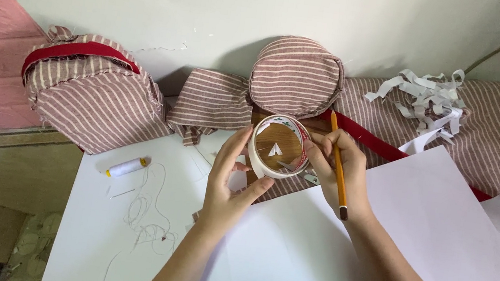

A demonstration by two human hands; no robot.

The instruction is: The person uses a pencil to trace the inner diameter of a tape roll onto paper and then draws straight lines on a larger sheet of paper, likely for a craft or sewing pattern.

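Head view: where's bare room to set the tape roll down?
Bare white paper right of the right hand, bordered by striped cloth above. More between both forearms. Crowded: loose thread and spool left of the left hand; paper strips, striped bag behind the tape roll.

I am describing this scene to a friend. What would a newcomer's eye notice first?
First, the two hands at the centre: the left hand and right hand hold a roll of white tape, and the right also holds a yellow pencil. Behind them, by the wall, stand a striped fabric bag and a round striped piece.
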